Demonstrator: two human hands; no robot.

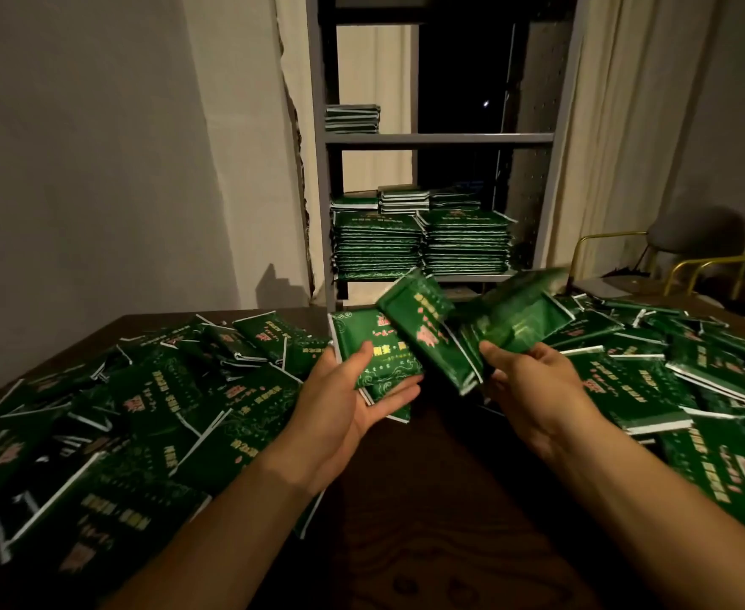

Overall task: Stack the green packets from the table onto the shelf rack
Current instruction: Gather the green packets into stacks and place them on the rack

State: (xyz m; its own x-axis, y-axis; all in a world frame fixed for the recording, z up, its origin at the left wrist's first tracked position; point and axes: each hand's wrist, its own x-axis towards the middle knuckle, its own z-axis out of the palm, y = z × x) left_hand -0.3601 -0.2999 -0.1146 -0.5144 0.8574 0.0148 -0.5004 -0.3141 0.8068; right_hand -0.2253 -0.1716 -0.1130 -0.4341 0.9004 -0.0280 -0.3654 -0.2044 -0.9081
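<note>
Left grip (353, 398) holds a flat packet (370, 350); right grip (533, 380) pinches several packets (432, 336) loosely, which could slip and scatter.

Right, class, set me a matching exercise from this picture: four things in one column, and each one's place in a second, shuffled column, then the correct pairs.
Things:
1. small stack of packets
2. two tall stacks of packets
3. blurred packet
4. chair

Places:
A. gripped in the right hand
B. on the rack's upper shelf, at its left end
C. right of the shelf rack, beyond the table
D. on the rack's lower shelf, side by side

Pairs: 1-B, 2-D, 3-A, 4-C
</note>
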